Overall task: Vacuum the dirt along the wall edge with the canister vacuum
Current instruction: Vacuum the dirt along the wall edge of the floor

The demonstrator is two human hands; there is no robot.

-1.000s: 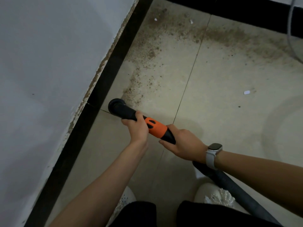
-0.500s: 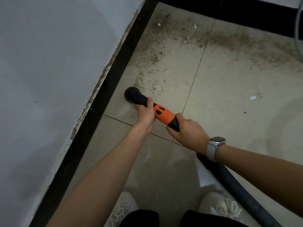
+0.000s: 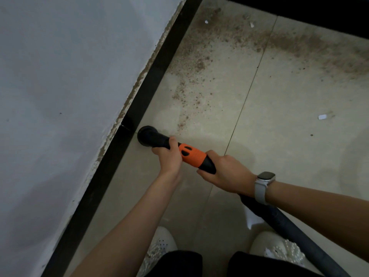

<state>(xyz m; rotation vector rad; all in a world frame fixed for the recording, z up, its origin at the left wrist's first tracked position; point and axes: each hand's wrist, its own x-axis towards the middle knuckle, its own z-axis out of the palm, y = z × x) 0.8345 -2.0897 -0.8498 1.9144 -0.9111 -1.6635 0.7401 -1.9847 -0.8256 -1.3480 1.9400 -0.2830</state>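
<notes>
I hold a black and orange vacuum wand (image 3: 192,155) with both hands. My left hand (image 3: 168,155) grips the black tube just behind the round nozzle (image 3: 146,135). My right hand (image 3: 225,173) grips the rear end, where the black hose (image 3: 289,222) runs off to the lower right. The nozzle sits on the beige floor tile right beside the black baseboard (image 3: 139,114) of the grey wall (image 3: 69,96). Brown dirt (image 3: 191,84) lies scattered along the wall edge ahead of the nozzle and spreads to the far corner.
A second black baseboard (image 3: 299,11) closes the far side. Small white scraps (image 3: 322,116) lie on the tiles to the right. My two white shoes (image 3: 161,244) stand at the bottom. A watch (image 3: 264,182) sits on my right wrist.
The nozzle moved forward along the wall into the dirt half a second ago and has since drawn back toward the baseboard. Both hands kept their grip.
</notes>
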